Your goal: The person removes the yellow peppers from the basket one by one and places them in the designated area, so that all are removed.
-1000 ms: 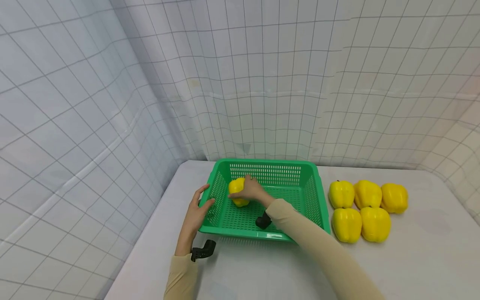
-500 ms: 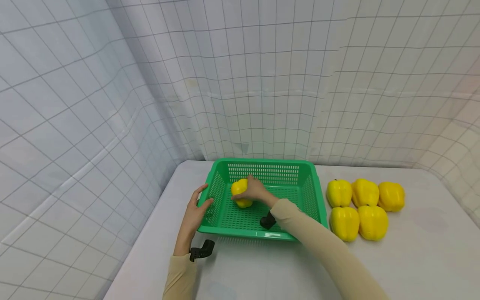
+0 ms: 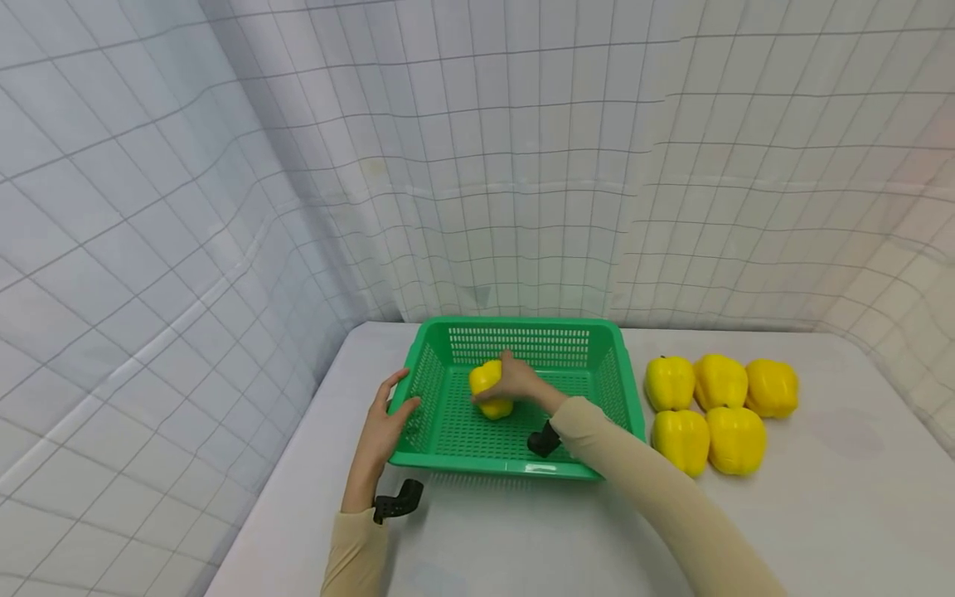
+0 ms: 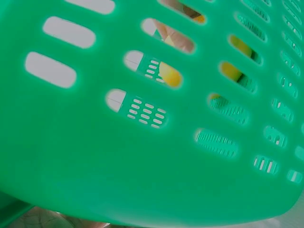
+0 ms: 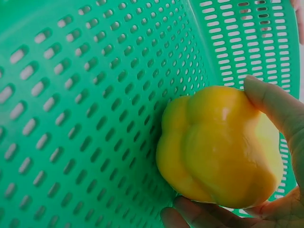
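Note:
My right hand point(image 3: 515, 381) holds a yellow bell pepper point(image 3: 488, 391) inside a green plastic basket point(image 3: 515, 468), left of the basket's middle. Close up in the right wrist view, the thumb lies along one side of the bell pepper point(image 5: 218, 147) and the fingers curl round the other, low over the slotted floor. My left hand point(image 3: 384, 429) grips the basket's left rim, thumb on the inner side and fingers outside. The slotted basket wall point(image 4: 118, 156) fills the left wrist view, with bits of yellow pepper and right hand showing through the holes.
Several more yellow bell peppers point(image 3: 681, 441) sit in two rows on the white table point(image 3: 843, 497), right of the basket. White gridded cloth point(image 3: 507, 166) hangs behind the table and along its left side. Each wrist carries a black camera mount point(image 3: 399, 502).
My right hand has shifted the bell pepper a little to the right inside the basket, away from its left wall. The left hand keeps its grip on the rim. The head view has drifted slightly.

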Available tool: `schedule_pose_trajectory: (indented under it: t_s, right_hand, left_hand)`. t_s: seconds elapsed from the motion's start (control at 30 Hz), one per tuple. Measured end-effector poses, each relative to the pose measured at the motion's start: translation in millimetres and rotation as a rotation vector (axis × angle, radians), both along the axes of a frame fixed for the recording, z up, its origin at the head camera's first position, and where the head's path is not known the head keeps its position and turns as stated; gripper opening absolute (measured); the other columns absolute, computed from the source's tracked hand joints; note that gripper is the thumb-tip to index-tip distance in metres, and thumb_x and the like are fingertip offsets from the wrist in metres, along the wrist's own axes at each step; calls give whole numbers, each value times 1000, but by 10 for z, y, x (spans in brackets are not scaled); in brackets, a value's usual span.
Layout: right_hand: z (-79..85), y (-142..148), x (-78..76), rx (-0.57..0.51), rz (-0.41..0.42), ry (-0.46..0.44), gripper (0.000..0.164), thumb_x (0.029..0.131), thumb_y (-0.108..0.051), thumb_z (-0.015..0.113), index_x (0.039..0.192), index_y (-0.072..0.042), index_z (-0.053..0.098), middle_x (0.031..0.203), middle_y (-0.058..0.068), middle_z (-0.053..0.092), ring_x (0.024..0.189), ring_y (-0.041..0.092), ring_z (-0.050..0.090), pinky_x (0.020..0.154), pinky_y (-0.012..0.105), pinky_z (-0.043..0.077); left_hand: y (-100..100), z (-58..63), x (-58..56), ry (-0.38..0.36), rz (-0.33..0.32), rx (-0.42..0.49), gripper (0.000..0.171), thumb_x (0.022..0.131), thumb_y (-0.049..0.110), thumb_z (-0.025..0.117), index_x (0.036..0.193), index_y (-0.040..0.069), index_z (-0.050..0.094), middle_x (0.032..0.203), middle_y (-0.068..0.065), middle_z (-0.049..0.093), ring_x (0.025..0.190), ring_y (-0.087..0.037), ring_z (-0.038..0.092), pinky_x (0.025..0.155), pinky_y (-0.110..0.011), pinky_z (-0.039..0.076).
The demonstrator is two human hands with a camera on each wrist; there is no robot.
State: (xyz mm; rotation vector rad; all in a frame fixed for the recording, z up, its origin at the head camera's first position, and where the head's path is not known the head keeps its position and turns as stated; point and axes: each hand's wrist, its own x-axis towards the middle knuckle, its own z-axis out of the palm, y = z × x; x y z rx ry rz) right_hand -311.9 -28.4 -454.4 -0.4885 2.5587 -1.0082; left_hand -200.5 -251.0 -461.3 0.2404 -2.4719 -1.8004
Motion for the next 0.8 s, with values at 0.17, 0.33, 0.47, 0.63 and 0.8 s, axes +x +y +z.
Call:
schedule_pose_trajectory:
  t_s: [0.17, 0.33, 0.47, 0.63, 0.8]
  right_hand:
    - [15, 76, 20, -10, 10, -30, 87, 69, -37, 84, 131, 2, 37, 105, 15, 55, 91, 26, 56, 77, 38, 48]
    - [29, 191, 57, -6, 20, -58, 85, 67, -34, 86, 128, 2, 39, 104, 13, 53, 91, 25, 55, 78, 38, 48]
    - [38, 297, 84, 10, 34, -78, 85, 66, -34, 87, 126, 3, 40, 104, 12, 53, 90, 24, 54, 78, 37, 48]
    - [78, 396, 108, 31, 50, -100, 90, 65, -34, 88, 129, 4, 38, 106, 14, 53, 93, 25, 55, 81, 39, 47]
    - [99, 479, 125, 60, 56, -105, 94, 66, -35, 87, 134, 5, 35, 108, 14, 54, 93, 25, 55, 80, 39, 47]
  left_hand:
    - [-15, -1, 1, 3, 7, 2, 53, 97, 26, 56, 145, 29, 34, 138, -18, 39, 106, -36, 50, 79, -45, 43]
    - [-15, -15, 4, 3, -5, -2, 53, 97, 27, 55, 146, 28, 33, 143, -18, 33, 115, -36, 45, 84, -49, 40]
    - [-7, -28, 5, 2, -8, -9, 53, 98, 27, 55, 146, 28, 33, 144, -18, 33, 114, -37, 46, 83, -49, 41]
    - [-4, -31, -3, 3, 2, -10, 53, 98, 26, 54, 146, 28, 33, 140, -19, 38, 107, -36, 50, 79, -45, 43]
    - [4, -34, -12, 1, -4, -1, 53, 98, 26, 54, 146, 28, 33, 140, -18, 38, 108, -36, 49, 80, -46, 43]
